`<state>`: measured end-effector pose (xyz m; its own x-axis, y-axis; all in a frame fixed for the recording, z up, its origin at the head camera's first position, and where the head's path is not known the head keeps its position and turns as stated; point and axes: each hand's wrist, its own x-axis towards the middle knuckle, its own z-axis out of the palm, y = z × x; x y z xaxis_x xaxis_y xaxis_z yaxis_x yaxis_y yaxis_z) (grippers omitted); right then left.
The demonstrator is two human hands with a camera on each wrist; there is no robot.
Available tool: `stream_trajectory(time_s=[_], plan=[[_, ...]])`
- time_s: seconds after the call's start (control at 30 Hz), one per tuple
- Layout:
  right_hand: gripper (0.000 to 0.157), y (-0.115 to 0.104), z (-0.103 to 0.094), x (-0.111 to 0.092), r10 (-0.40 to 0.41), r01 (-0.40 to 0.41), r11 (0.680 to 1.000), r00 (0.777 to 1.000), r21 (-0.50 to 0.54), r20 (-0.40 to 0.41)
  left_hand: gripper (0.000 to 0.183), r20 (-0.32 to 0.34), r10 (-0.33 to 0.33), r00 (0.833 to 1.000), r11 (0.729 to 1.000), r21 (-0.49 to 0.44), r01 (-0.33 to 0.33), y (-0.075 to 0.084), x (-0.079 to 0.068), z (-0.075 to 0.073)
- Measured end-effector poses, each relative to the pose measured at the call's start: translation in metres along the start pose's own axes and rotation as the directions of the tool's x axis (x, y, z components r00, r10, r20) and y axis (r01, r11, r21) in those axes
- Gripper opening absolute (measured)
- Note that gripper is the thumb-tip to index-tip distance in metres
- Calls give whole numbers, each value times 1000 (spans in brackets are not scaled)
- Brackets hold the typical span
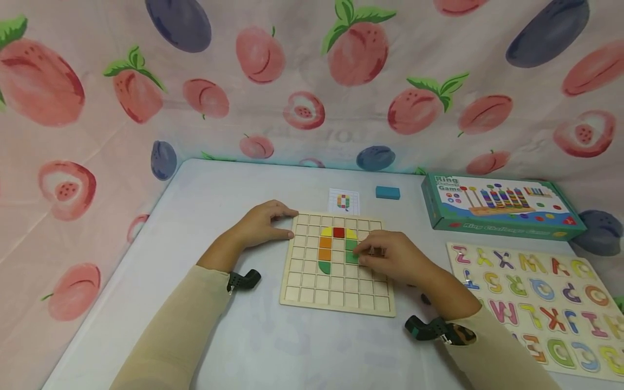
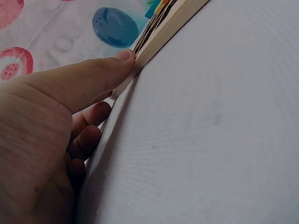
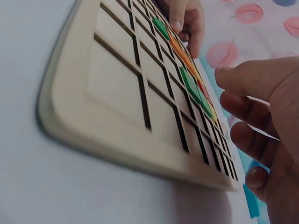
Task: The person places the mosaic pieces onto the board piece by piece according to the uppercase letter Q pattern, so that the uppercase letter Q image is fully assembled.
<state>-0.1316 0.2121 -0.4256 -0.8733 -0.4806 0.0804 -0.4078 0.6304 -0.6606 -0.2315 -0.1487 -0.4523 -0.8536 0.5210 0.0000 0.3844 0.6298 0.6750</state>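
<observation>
A wooden grid board (image 1: 302, 295) lies on the table, with small coloured tiles set in its squares. Yellow rounded corner tiles flank a red tile (image 1: 338, 232) at the top. Orange tiles (image 1: 324, 248) run down the left side to a green rounded tile (image 1: 324, 267), and green tiles (image 1: 351, 252) line the right side. My left hand (image 1: 260, 223) touches the board's left edge, thumb and index finger apart; its thumb presses the rim in the left wrist view. My right hand (image 1: 392, 254) has its fingertips at the green tiles, loosely bent, with no tile showing between them (image 3: 266, 126).
A pattern card (image 1: 343, 201) lies just behind the board, beside a blue block (image 1: 387, 193). At the back right stands a green Ring Challenge Game box (image 1: 502, 208). A wooden alphabet puzzle board (image 1: 546, 303) lies in front of it, close to my right forearm.
</observation>
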Motion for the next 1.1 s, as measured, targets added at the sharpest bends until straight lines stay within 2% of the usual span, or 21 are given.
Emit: stream_trajectory(time_s=[0.4,0.57,0.8,1.1], plan=[[21,20,-25,-28,91,-93,995,995,32,51,55,4,-13,1000,1000,4,13,1,0,1],[24,31,-36,-39,88,-88,996,992,0,87,56,8,-14,1000,1000,6,14,0,-1,0],[30,41,-54,-53,150,-142,988,977,-62,150,55,4,-14,1000,1000,8,14,0,0,0],[29,54,-62,-63,120,-100,987,980,-127,160,56,8,-20,1000,1000,4,20,2,-1,-2]])
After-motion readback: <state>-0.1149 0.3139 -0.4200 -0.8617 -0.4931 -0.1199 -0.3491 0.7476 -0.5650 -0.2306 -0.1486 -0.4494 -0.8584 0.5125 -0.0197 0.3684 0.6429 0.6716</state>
